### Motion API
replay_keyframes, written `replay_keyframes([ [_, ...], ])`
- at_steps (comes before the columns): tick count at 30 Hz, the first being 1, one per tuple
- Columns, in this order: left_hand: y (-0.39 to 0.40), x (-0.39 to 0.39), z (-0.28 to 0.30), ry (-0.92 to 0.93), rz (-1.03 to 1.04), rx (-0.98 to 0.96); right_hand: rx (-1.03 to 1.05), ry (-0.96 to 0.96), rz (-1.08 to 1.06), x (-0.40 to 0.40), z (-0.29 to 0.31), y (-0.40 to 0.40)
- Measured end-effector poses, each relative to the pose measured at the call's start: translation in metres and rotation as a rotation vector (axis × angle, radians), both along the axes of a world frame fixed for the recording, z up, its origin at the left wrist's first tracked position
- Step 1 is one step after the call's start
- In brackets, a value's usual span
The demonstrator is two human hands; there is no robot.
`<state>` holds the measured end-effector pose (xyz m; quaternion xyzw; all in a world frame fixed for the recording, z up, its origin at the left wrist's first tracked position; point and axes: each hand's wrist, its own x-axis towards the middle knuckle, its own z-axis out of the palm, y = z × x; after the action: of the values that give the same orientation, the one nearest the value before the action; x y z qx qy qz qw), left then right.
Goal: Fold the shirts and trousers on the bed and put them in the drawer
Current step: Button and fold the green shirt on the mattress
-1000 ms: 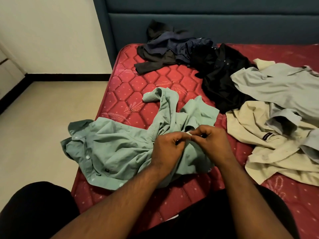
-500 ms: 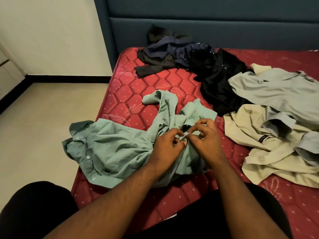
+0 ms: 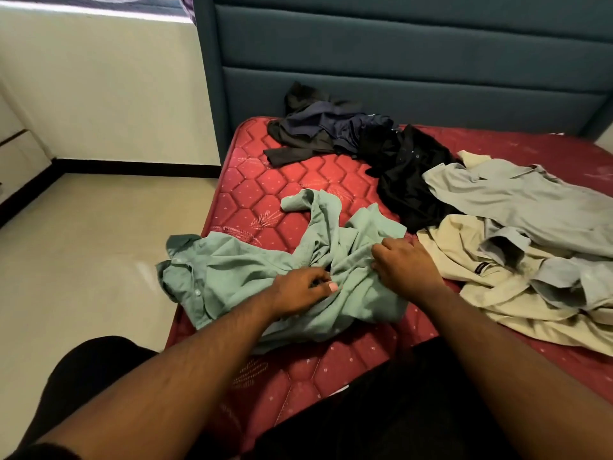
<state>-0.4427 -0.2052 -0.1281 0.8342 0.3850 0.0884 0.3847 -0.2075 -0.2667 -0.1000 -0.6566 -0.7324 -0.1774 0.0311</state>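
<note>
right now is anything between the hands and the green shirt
Nothing visible does. The left hand and the right hand are both already gripping folds of the green shirt, which lies rumpled at the near-left corner of the mattress.

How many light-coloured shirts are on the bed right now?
3: green shirt under both hands at the near edge; cream shirt to its right; pale grey shirt overlapping the cream. The dark pile may hide more.

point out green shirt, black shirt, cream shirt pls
green shirt (image 3: 232,270): head view, on its flat body panel left of the hands.
black shirt (image 3: 408,180): head view, on the middle of its dark fabric.
cream shirt (image 3: 464,257): head view, on bare cream cloth near its dark label.
</note>
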Motion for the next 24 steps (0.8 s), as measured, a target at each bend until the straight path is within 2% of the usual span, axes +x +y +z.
replay_keyframes([
  [2,0.006,-0.013,-0.006,0.027,0.064,0.166,-0.238,0.155,-0.006,0.001,0.0,-0.006],
  [4,0.015,-0.027,-0.009,0.03,0.122,0.209,-0.529,0.338,-0.071,-0.007,0.001,-0.012],
  [5,0.021,-0.033,-0.009,0.068,0.12,0.203,-0.615,0.367,-0.078,-0.01,0.0,-0.013],
  [8,0.03,-0.044,-0.004,0.359,0.061,0.266,-0.74,0.349,-0.056,-0.023,-0.008,-0.013],
  [10,0.028,-0.048,0.007,0.589,0.016,0.355,-0.794,0.412,-0.105,-0.028,-0.008,-0.012],
  [13,0.03,-0.05,0.014,0.706,-0.019,0.431,-0.831,0.664,-0.172,-0.033,-0.002,-0.01],
  [15,0.034,-0.053,0.015,0.66,-0.032,0.449,-0.785,0.819,-0.209,-0.032,0.004,-0.007],
  [17,0.039,-0.057,0.019,0.514,-0.091,0.319,-0.633,0.957,-0.175,-0.034,0.008,-0.003],
  [19,0.045,-0.061,0.026,0.384,-0.151,0.156,-0.485,1.212,-0.088,-0.043,0.012,0.001],
  [21,0.057,-0.064,0.033,0.351,-0.158,0.068,-0.393,1.441,-0.001,-0.052,0.013,0.009],
  [23,0.07,-0.066,0.043,0.417,-0.132,0.098,-0.454,1.498,-0.019,-0.06,0.01,0.017],
  [24,0.077,-0.068,0.048,0.448,-0.101,0.161,-0.549,1.36,-0.048,-0.062,0.007,0.021],
])
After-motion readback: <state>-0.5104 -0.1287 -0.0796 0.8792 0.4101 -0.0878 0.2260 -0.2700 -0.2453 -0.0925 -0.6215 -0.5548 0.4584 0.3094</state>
